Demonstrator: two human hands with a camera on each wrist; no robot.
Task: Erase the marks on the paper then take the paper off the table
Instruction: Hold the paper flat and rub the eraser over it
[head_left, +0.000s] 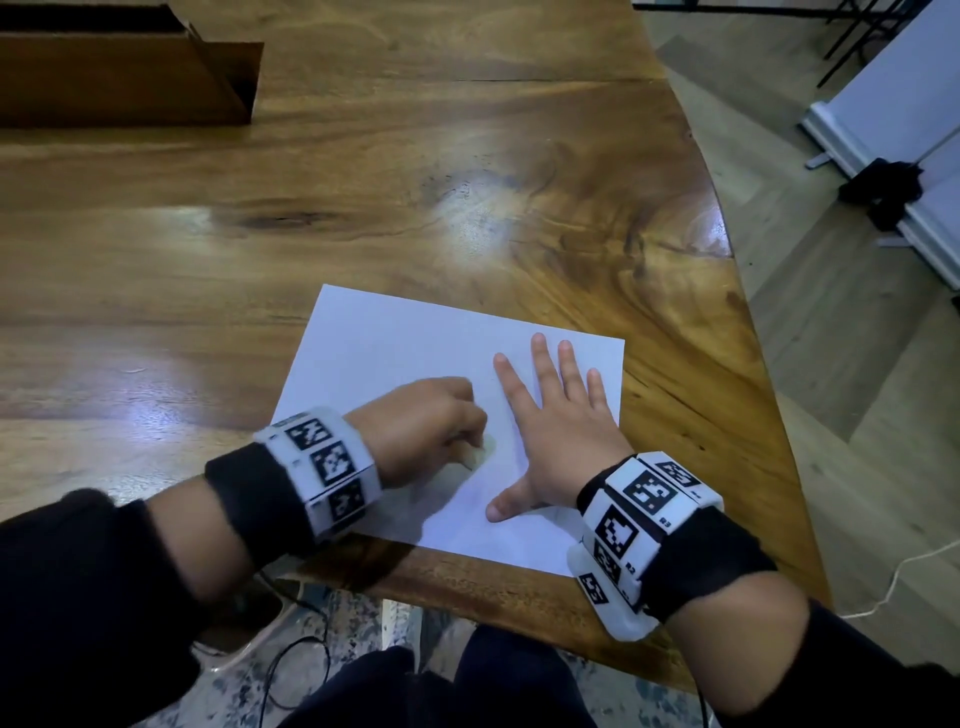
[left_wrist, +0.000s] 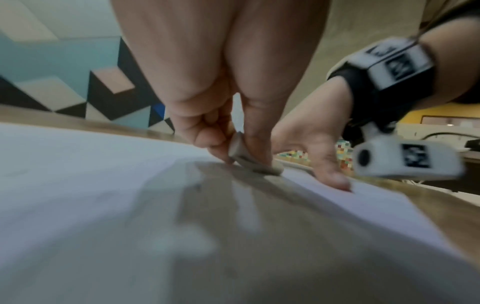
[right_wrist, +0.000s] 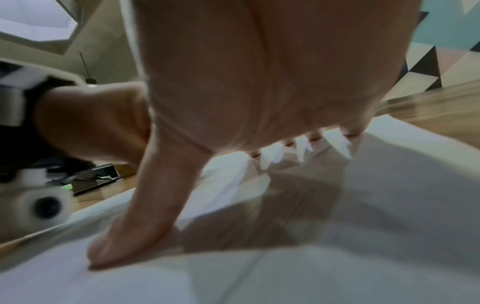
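The paper (head_left: 415, 374) is lying flat near the tabletop (head_left: 363, 182) edge. The right hand (head_left: 558, 431) is pressing on it with spread, straight fingers, probably so it cannot slide, while the left hand (head_left: 421, 426) is pinching an eraser (left_wrist: 242, 158) and rubbing the sheet.

"R3", "R2" on right wristband (head_left: 655, 525)

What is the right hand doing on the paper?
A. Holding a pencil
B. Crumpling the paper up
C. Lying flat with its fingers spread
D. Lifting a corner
C. The right hand lies flat on the paper with fingers spread, while the left hand pinches the eraser against the sheet.
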